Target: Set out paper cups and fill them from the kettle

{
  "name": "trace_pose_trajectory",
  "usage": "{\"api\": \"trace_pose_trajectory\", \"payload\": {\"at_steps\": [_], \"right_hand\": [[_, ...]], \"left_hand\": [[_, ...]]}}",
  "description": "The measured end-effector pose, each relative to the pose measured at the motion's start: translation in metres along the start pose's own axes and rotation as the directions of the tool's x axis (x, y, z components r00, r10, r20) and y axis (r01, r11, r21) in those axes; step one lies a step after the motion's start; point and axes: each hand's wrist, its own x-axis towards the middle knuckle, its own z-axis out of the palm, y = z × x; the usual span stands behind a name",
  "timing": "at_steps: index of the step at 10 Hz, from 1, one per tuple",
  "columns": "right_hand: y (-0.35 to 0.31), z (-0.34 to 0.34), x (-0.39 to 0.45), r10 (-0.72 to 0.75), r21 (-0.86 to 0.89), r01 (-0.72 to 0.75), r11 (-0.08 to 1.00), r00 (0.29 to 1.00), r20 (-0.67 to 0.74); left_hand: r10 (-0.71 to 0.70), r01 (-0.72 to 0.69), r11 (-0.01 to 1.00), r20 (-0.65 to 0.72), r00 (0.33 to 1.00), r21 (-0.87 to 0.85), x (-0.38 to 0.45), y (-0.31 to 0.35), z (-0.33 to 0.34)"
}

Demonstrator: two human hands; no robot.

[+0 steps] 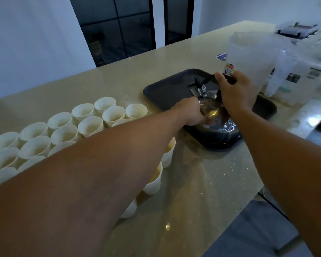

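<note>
A shiny steel kettle (pixel 223 125) stands on a black tray (pixel 167 89) on the beige counter. My right hand (pixel 235 91) grips the kettle's dark handle from above. My left hand (pixel 191 114) rests on the kettle's body near the spout, with its fingers curled against the metal. Several white paper cups (pixel 91 126) stand in rows on the counter to the left, and they hold a pale liquid. More cups (pixel 168 154) sit partly hidden under my left forearm.
A translucent plastic jug (pixel 248 58) stands behind the tray at the right, next to clear plastic bags (pixel 295 58) and a small labelled can (pixel 229 68). The counter's near right edge (pixel 256 195) drops to the floor. Dark glass doors stand beyond the counter.
</note>
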Motion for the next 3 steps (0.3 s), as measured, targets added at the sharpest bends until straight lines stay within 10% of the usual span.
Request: {"api": "trace_pose_trajectory", "payload": {"at_steps": [3], "right_hand": [[-0.04, -0.026, -0.003, -0.121, -0.237, 0.186, 0.954, 0.957, 0.264]], "left_hand": [[0.078, -0.079, 0.947, 0.014, 0.997, 0.311, -0.062, -0.016, -0.068]]}}
